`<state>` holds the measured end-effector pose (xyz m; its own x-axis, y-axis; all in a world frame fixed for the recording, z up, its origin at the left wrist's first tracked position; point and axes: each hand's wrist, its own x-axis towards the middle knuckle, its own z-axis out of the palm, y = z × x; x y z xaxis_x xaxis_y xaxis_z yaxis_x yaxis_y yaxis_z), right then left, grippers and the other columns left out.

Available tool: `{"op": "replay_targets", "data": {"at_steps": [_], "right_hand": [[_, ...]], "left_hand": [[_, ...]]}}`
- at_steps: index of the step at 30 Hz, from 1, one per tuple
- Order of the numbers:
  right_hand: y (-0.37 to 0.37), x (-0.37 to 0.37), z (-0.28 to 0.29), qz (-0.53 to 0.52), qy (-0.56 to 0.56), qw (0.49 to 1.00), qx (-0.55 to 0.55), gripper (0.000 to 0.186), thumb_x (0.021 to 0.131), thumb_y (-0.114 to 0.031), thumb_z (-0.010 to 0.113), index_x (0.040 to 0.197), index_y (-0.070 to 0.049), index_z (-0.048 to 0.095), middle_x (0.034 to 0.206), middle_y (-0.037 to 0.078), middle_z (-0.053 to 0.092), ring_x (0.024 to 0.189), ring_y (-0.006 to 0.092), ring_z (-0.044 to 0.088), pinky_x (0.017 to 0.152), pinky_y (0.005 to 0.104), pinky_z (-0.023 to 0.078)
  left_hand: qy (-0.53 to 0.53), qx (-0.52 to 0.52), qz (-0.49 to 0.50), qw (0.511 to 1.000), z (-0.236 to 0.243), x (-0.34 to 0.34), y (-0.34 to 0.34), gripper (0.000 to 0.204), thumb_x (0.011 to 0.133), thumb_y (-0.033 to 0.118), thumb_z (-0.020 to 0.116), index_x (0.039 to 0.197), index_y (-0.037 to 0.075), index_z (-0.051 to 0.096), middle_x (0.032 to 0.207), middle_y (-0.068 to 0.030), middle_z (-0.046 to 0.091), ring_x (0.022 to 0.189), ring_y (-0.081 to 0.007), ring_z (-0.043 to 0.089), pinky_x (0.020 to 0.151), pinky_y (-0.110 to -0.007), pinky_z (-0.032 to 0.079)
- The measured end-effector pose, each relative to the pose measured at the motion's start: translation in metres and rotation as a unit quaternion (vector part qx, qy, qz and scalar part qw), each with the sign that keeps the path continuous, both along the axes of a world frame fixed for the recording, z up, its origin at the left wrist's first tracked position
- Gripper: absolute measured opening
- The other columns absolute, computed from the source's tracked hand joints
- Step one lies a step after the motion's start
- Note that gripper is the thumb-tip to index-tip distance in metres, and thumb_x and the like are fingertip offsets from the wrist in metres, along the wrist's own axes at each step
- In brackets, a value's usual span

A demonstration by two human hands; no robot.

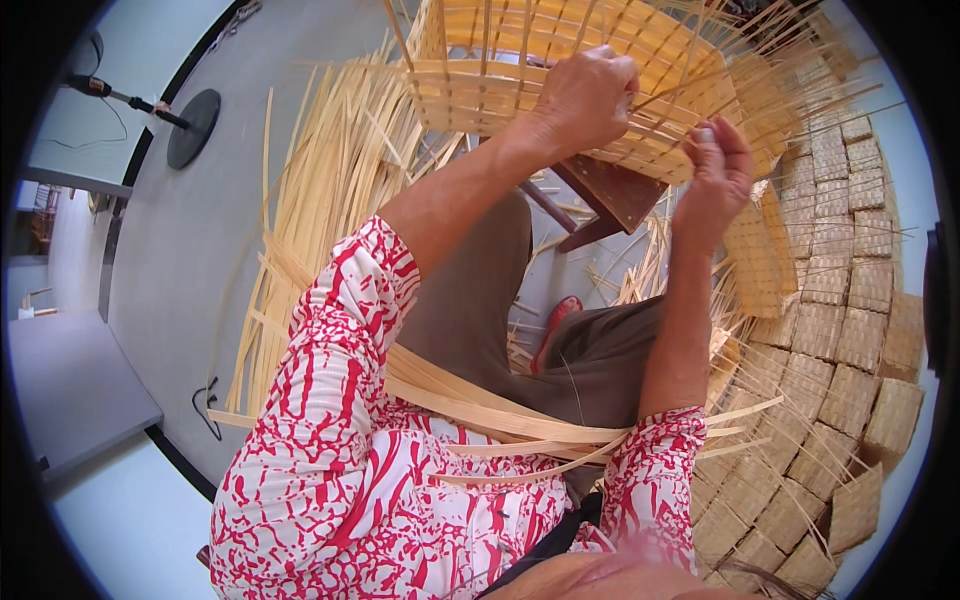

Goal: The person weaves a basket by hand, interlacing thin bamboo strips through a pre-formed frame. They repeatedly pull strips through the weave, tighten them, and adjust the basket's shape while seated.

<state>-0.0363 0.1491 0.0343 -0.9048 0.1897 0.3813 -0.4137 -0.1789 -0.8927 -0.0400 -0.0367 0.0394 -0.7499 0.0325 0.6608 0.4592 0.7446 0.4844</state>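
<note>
A half-woven bamboo basket (462,98) rests on its side in front of me, with loose strip ends sticking out at its corners. My left hand (588,98) is closed at its near wall, fingers curled over the woven strips. My right hand (716,178) pinches a thin bamboo strip at the right end of that wall, thumb against forefinger. Beneath the basket stands a dark reddish-brown wooden stool (612,190). Several long flat bamboo strips (530,430) lie across my lap.
A large heap of pale loose strips (325,170) spreads on the floor at the left. Stacked woven pieces (830,350) fill the right side. More yellow woven work (757,255) stands beside my right hand. A round black stand base (194,130) is at the far left.
</note>
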Motion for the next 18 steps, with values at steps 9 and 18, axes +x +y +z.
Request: {"op": "replay_targets", "data": {"at_steps": [9, 18], "right_hand": [[0.013, -0.015, -0.005, -0.126, 0.111, 0.936, 0.309, 0.021, 0.091, -0.020, 0.075, 0.100, -0.001, 0.072, 0.082, 0.006, 0.069, 0.070, 0.0139, 0.064, 0.065, 0.0279, 0.051], [0.004, -0.020, -0.001, -0.135, 0.097, 0.950, 0.264, 0.010, 0.089, -0.011, 0.072, 0.084, -0.005, 0.067, 0.064, -0.001, 0.057, 0.056, 0.0094, 0.052, 0.054, 0.0273, 0.042]], "left_hand": [[0.064, 0.020, -0.027, 0.997, -0.005, 0.013, -0.004, 0.007, 0.083, 0.006, 0.065, 0.088, 0.006, 0.071, 0.086, -0.0129, 0.068, 0.079, -0.0342, 0.066, 0.071, -0.042, 0.053], [0.038, -0.055, -0.087, 0.994, 0.013, 0.022, -0.006, 0.007, 0.087, 0.006, 0.057, 0.085, 0.003, 0.062, 0.083, -0.0197, 0.059, 0.079, -0.0422, 0.063, 0.068, -0.049, 0.051]]}}
